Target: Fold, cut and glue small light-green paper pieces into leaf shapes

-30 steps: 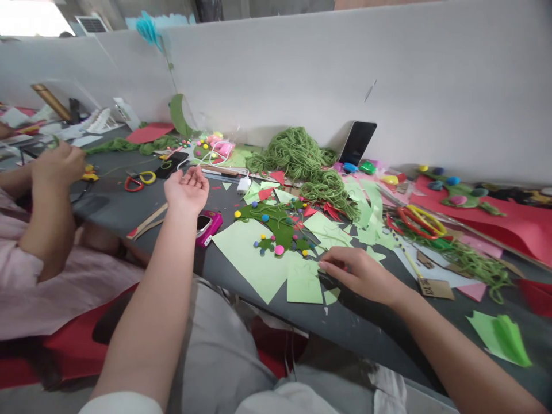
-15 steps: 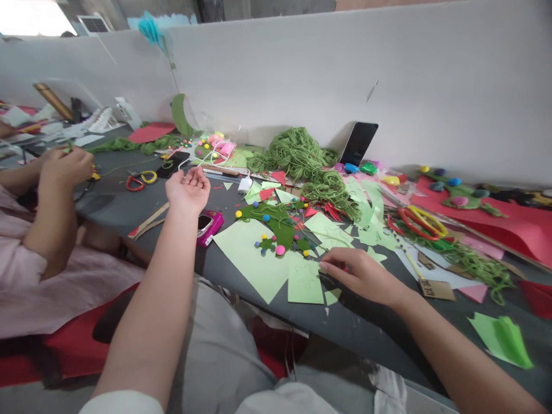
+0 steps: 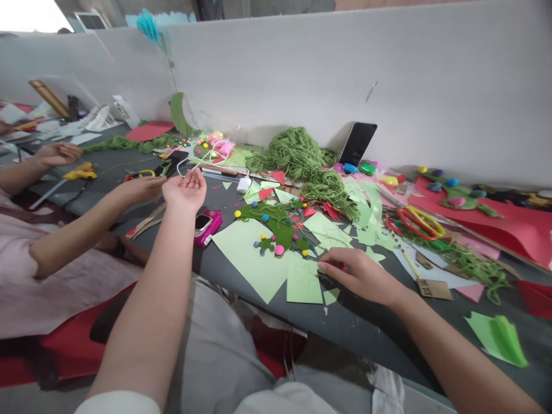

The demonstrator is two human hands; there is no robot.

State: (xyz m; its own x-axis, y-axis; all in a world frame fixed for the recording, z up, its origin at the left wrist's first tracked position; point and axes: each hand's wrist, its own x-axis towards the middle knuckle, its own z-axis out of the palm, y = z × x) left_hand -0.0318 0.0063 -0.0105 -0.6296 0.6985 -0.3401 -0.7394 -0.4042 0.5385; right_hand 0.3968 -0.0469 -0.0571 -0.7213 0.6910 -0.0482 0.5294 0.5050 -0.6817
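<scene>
Left hand (image 3: 186, 191) cups loosely upward; right hand (image 3: 360, 275) curls at flat, rectangular green paper (image 3: 303, 283), its grip unclear.

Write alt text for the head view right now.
A person's left hand is open, palm up, and their right hand is beside a pale green card on a cluttered dark table. Between them lie dark green cutouts with colorful pom-poms; a heap of green yarn lies behind.

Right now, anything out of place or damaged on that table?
Nothing looks broken, just untidy: paper scraps lie strewn near the right hand, yarn sprawls tangled by the partition, and a green sheet at right is creased.
</scene>
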